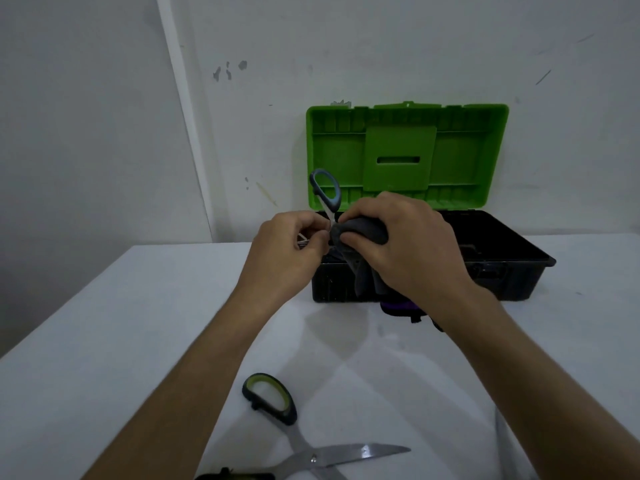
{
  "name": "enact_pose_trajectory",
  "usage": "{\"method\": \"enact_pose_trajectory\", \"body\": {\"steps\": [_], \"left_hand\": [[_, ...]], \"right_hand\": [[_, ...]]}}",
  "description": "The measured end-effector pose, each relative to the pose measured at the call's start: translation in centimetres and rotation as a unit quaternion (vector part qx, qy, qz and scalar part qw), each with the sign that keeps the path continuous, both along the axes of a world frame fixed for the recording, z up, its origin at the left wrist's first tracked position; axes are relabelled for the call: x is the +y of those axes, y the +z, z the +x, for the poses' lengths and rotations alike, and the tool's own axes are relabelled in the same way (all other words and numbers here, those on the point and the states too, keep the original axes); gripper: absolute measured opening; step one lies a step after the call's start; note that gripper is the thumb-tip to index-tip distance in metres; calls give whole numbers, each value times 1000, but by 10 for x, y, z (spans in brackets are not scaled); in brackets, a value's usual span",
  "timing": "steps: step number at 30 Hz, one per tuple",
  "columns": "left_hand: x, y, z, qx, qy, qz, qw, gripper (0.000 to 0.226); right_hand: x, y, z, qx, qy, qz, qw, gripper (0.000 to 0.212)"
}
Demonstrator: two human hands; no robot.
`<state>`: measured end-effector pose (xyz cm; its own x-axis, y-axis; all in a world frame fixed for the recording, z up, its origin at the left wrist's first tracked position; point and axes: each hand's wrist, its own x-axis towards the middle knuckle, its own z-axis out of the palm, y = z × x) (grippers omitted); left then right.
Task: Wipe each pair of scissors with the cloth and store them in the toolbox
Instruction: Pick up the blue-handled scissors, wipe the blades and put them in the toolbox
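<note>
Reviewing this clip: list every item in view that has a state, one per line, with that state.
toolbox: open, lid up against the wall
blue-handled scissors: held up in the left hand, being wiped
grey cloth: bunched in the right hand, pressed on those scissors
green-handled scissors: blades open, lying on the table, untouched
purple-and-black object: before the toolbox, mostly hidden

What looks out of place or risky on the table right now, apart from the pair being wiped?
The green-handled scissors lie spread open on the near table, blades bared close under the forearms. A purple-and-black object, mostly hidden, sits against the toolbox front. Nothing looks spilled or damaged.
</note>
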<state>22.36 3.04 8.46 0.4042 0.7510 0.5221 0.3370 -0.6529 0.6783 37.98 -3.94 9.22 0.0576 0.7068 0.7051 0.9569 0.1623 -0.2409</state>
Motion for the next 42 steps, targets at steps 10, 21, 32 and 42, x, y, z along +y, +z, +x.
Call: {"method": "enact_pose_trajectory", "body": {"steps": [10, 21, 32, 42], "left_hand": [[6, 8, -13, -45, -16, -49, 998, 17], [6, 4, -7, 55, 23, 45, 997, 15], [15, 16, -31, 61, 32, 21, 997, 16], [8, 9, -17, 62, 20, 12, 998, 15]], "right_hand": [[-2, 7, 18, 14, -15, -1, 1000, 16], [-5, 12, 8, -39, -32, 3, 999, 20], [-2, 9, 31, 4, -62, -3, 998, 14], [7, 0, 5, 30, 1, -17, 999, 20]]}}
